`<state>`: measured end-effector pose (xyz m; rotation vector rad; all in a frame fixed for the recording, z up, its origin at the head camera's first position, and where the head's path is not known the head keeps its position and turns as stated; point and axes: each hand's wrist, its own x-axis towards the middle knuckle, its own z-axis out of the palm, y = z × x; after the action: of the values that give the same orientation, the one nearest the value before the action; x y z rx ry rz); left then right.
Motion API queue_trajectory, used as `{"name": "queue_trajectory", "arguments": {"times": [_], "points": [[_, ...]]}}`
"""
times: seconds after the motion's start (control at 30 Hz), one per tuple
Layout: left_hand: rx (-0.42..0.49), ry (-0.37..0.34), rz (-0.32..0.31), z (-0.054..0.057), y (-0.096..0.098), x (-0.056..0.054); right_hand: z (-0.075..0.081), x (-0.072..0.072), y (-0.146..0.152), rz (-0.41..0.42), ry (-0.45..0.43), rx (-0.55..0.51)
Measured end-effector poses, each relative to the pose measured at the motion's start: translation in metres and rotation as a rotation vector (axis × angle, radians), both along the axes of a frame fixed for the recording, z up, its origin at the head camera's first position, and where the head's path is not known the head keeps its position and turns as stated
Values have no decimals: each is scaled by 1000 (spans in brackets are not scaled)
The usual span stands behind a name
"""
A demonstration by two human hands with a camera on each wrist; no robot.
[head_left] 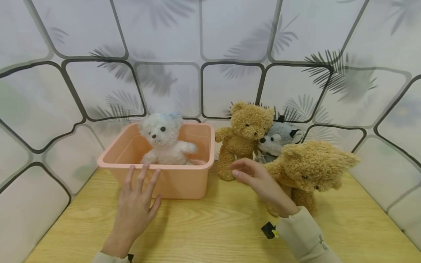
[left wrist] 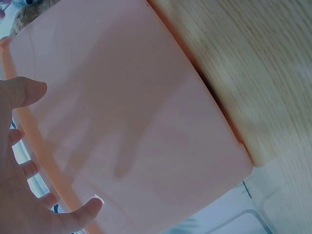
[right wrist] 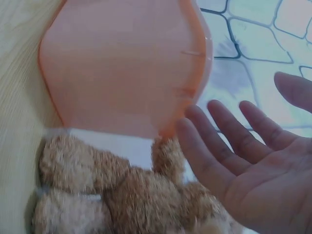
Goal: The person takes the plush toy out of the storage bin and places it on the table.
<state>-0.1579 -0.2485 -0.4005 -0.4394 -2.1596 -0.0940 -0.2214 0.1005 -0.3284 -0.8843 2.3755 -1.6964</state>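
My left hand [head_left: 136,210] rests with spread, nearly straight fingers at the front rim of a peach plastic bin [head_left: 184,182]. In the left wrist view, its fingertips lie along the rim of the bin [left wrist: 131,97]. A white teddy bear [head_left: 164,146] sits inside the bin, facing forward. My right hand [head_left: 258,180] hovers empty in front of a tan teddy bear [head_left: 243,133], its fingers loosely extended. In the right wrist view, the palm of that hand [right wrist: 258,170] shows bare beside the tan bear's fur [right wrist: 141,195].
A grey plush animal [head_left: 279,135] with dark-edged ears leans beside the tan bear. Another tan teddy bear [head_left: 315,166] tilts forward at the right, close to my right forearm. Patterned fabric walls [head_left: 233,87] enclose the wooden table [head_left: 200,230] at the back and sides.
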Motion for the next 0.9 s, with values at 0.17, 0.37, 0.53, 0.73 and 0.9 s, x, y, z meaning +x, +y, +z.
{"name": "queue_trajectory", "arguments": {"times": [0.17,0.37,0.53,0.73,0.9], "points": [[3,0,-9,1,0,0,5,-13,-19,-10,64,-24],[5,-3,-9,2,2,1,2,-17,-31,36,79,-22],[24,-11,-25,5,2,1,0,-17,-34,71,102,10],[34,3,-44,5,1,0,0,-15,-38,229,210,94],[47,12,-58,5,2,0,2,-12,-41,242,288,154]]}}
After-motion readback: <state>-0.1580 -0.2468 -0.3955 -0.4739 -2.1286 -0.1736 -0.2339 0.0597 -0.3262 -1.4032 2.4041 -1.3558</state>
